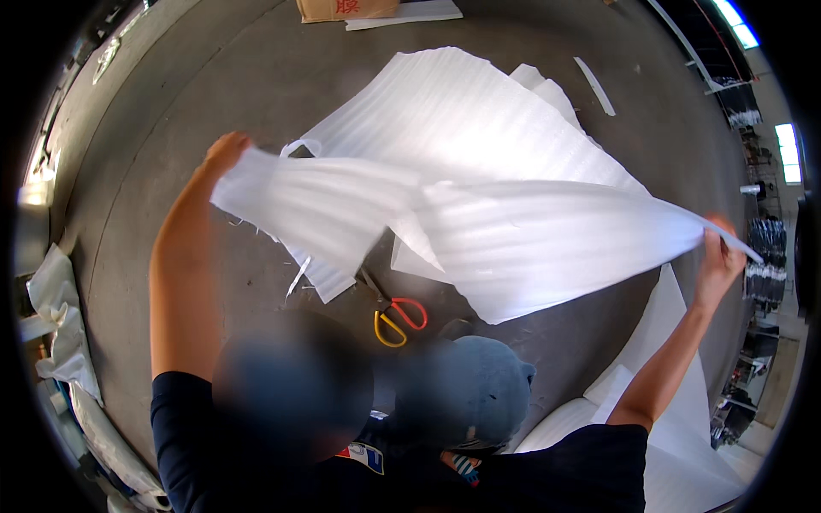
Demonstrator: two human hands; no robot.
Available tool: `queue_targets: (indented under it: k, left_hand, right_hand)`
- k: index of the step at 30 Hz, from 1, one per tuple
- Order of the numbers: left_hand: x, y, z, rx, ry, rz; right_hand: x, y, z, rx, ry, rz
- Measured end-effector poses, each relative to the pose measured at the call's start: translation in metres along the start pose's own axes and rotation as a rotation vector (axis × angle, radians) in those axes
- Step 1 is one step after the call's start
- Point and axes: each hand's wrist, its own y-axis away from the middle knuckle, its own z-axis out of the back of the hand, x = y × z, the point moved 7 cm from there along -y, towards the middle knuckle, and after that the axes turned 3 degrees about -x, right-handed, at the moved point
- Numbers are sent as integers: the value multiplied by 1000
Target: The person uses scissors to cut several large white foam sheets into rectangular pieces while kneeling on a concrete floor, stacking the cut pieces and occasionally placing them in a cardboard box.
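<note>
A white foam sheet (pixel 556 231) stretches across in front of me above the floor, with a notch-like gap in its lower edge near the middle. My left hand (pixel 228 151), slightly blurred, is closed on its left end. At the far right my right hand (pixel 721 256) grips the other end, where the sheet bunches to a narrow edge. Scissors (pixel 394 318) with one red and one yellow handle lie on the floor below the gap, their blades partly hidden. Behind the held piece spreads a larger ribbed white foam sheet (pixel 453 111).
My bent knees (pixel 466 385) are at the bottom. More white sheeting (pixel 684 376) lies at the lower right. A thin white strip (pixel 595 86) and a cardboard box (pixel 346 8) are on the grey floor farther off. Crumpled pale sheeting (pixel 64 321) lies along the left.
</note>
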Motion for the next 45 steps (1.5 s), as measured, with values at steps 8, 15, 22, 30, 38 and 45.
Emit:
queue_targets:
  k: [8, 15, 22, 30, 38, 45]
  left_hand:
    - [-139, -21, 141, -52, 359, -251]
    - [-300, 0, 214, 241, 568, -591]
    - [-317, 25, 324, 481, 734, -326]
    - [-333, 27, 515, 529, 137, -407]
    - [-387, 73, 741, 382, 326, -566]
    - [-442, 131, 883, 288, 234, -691]
  right_hand:
    - [108, -39, -193, 646, -326, 395]
    - [202, -57, -311, 743, -450, 181]
    - [264, -147, -302, 992, -373, 356]
    - [321, -239, -175, 792, -302, 287]
    - [466, -349, -21, 738, -327, 435]
    - [557, -409, 109, 781, -124, 262]
